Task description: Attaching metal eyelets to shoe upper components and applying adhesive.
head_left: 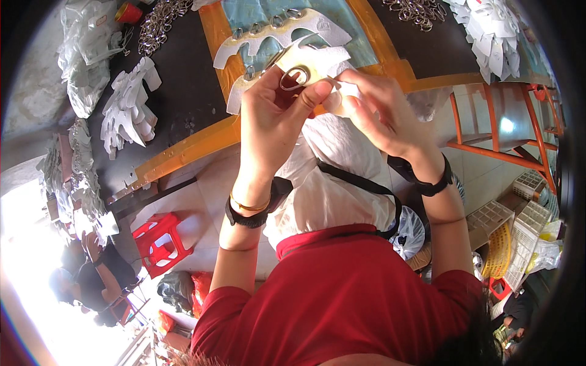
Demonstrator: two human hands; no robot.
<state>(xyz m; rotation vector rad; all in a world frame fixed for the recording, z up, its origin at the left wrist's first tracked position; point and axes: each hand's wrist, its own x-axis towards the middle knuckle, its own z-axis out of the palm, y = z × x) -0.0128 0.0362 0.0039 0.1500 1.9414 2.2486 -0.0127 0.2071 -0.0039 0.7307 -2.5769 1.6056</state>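
My left hand [278, 113] is closed on a white cut-out piece [317, 64] with a scalloped edge, its thumb pressed near a metal ring [294, 78] on that piece. My right hand [384, 113] pinches the piece's other end; its fingers are slightly blurred. Both hands are raised at the table's near edge. Just beyond, a white scalloped strip [332, 33] carrying several metal rings lies on the blue mat [366, 52]. Part of another white piece [235, 97] shows at the left of my left hand.
Loose metal rings pile up at the far left [157, 27] and far right [418, 12]. Stacks of white pieces lie left [131, 110] and right [488, 39] on the dark table [189, 91]. A red stool [162, 244] stands on the floor; another person [101, 274] sits lower left.
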